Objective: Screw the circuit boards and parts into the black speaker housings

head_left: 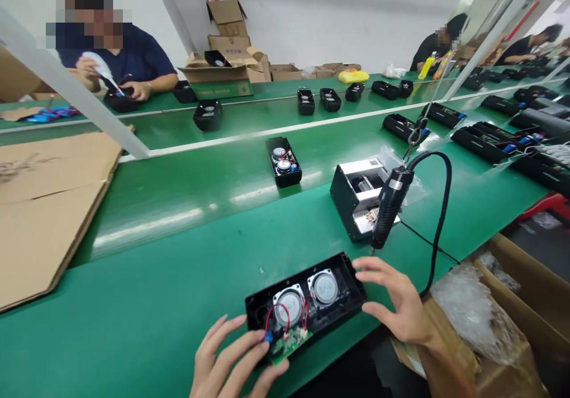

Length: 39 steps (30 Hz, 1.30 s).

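A long black speaker housing (351, 303) lies open-side up on the green bench in front of me. Two round silver speakers (323, 288) sit inside, with red and black wires. A green circuit board (291, 344) rests tilted at the housing's near left edge, beside a small blue part (268, 337). My left hand (231, 356) has its thumb at the board's edge and fingertips by the blue part, closing loosely around that corner. My right hand (396, 300) is at the housing's right end, fingers and thumb apart and holding nothing; whether the fingertips touch it is hard to tell.
A black electric screwdriver (392, 205) hangs over a white-and-black machine (363, 193). Another speaker housing (284, 163) lies on the green conveyor. Flattened cardboard (53, 202) covers the left; a carton with plastic bags (476, 309) stands at right. Co-workers sit across the line, one (120, 59) handling a housing.
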Each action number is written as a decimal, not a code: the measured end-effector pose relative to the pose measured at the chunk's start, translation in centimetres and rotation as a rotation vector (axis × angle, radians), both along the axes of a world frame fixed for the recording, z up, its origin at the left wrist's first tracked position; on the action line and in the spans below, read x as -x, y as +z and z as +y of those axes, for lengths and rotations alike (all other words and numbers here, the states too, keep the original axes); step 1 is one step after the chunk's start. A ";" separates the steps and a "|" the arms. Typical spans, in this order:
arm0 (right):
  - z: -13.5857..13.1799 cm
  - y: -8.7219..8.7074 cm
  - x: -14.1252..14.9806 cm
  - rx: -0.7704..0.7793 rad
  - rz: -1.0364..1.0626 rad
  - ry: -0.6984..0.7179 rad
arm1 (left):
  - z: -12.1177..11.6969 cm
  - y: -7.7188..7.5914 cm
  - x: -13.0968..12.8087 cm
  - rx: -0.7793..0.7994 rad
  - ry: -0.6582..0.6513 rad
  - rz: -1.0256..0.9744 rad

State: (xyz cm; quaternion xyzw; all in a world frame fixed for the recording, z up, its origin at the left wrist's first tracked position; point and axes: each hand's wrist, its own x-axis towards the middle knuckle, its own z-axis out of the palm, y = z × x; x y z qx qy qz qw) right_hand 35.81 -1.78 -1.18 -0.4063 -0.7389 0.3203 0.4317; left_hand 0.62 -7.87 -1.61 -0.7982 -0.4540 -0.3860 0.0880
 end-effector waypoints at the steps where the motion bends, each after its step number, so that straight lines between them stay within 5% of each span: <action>1: -0.5 0.4 0.8 -0.055 0.044 -0.003 | 0.3 0.0 -0.3 0.010 0.015 -0.022; 9: -2.1 2.3 7.7 -0.346 -0.281 0.134 | 1.1 -0.7 -3.0 0.091 -0.102 0.007; 14: -1.3 2.5 9.0 -0.381 -0.551 0.273 | 1.4 -0.9 -1.9 0.110 -0.069 0.027; 20: -0.1 3.8 9.3 -0.228 -0.815 0.407 | 1.0 -1.2 -1.9 0.178 -0.033 0.138; 29: 1.9 4.5 8.9 -0.153 -0.838 0.653 | 1.0 -1.0 -2.7 0.242 -0.040 0.195; 39: 2.3 5.3 8.5 -0.055 -0.754 0.680 | 1.9 -1.0 -2.3 0.337 -0.169 0.185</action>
